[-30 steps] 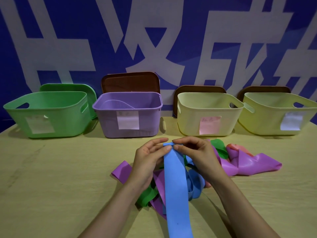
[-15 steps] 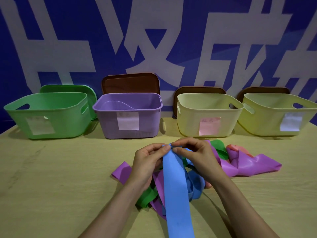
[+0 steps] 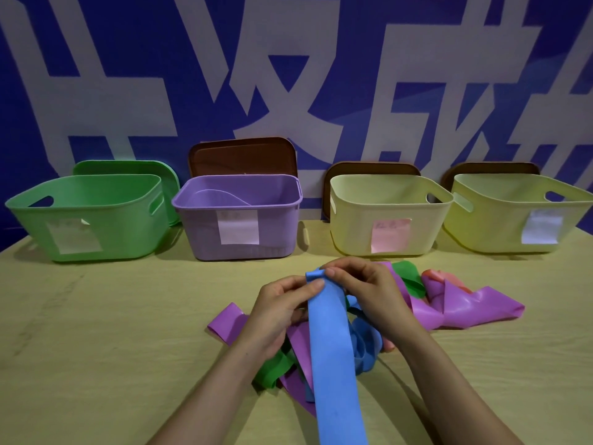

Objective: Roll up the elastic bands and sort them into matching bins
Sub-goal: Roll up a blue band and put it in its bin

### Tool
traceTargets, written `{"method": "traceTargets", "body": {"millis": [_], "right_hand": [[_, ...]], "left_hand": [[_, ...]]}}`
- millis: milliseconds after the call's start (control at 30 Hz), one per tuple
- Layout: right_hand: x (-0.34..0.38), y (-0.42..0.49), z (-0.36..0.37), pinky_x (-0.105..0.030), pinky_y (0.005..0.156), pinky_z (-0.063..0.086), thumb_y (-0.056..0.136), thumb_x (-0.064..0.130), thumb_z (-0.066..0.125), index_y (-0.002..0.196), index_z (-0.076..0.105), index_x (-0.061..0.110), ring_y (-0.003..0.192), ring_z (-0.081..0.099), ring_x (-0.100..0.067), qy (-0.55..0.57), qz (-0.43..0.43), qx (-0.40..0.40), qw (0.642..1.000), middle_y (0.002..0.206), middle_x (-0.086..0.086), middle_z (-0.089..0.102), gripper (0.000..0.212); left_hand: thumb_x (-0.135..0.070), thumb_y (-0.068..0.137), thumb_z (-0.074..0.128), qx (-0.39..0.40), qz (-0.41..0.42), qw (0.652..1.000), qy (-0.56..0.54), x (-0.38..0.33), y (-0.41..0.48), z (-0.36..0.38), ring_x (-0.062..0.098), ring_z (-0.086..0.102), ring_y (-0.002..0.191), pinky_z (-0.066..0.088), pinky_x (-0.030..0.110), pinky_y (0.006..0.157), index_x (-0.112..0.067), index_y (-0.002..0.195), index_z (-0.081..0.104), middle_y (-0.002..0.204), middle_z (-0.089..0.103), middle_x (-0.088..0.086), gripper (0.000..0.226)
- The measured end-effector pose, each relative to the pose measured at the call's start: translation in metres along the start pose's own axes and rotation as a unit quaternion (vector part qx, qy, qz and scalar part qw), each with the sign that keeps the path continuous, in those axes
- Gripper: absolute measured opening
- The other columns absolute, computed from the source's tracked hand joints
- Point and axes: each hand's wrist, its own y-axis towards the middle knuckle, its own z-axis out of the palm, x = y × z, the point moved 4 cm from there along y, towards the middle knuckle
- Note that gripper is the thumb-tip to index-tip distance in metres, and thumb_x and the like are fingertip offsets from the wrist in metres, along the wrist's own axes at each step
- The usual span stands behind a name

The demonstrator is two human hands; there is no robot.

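The blue band (image 3: 332, 354) is held over the tangled pile (image 3: 449, 311) on the table (image 3: 112, 332), its far end pinched by the left grip (image 3: 276, 313) and right grip (image 3: 372, 293). The first fold could be sprung open by the elastic if pinched loosely.

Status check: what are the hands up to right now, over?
Left hand and right hand pinch blue band at its far end. Roll barely started. Tangled bands underneath.
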Motion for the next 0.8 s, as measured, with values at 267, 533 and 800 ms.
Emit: {"method": "traceTargets", "body": {"millis": [267,533,800], "right_hand": [[0.0033,-0.0008,0.0008,-0.023,0.075,0.054,0.082,0.004,0.067,0.091,0.073,0.004,0.085,0.066,-0.012,0.026,-0.004,0.004,1.0,0.09,-0.012,0.071,0.011],[0.003,-0.0018,-0.0001,-0.038,0.084,0.054,0.076,-0.001,0.072,0.083,0.074,0.007,0.088,0.066,-0.021,0.049,0.021,0.007,0.999,0.09,-0.015,0.071,0.011],[0.0013,-0.0009,0.0004,-0.034,0.084,0.055,0.075,0.005,0.075,0.09,0.075,0.019,0.095,0.066,-0.022,0.048,0.036,0.042,0.997,0.096,-0.009,0.071,0.021]], "left_hand": [[-0.008,0.075,0.076,-0.052,0.027,0.998,0.027,-0.0017,0.0008,-0.0049,0.021,0.072,0.078,0.056,0.024,0.06,-0.001,0.089,0.071,0.086,0.073,0.012,0.017],[-0.016,0.079,0.071,-0.03,0.039,0.999,-0.004,-0.0061,-0.0002,-0.0027,0.022,0.071,0.079,0.056,0.024,0.061,0.001,0.093,0.071,0.088,0.073,0.016,0.022],[-0.012,0.081,0.069,-0.05,0.069,0.996,0.02,-0.0064,0.0007,-0.0046,0.02,0.07,0.075,0.055,0.023,0.061,-0.006,0.088,0.074,0.086,0.072,0.012,0.01]]}}
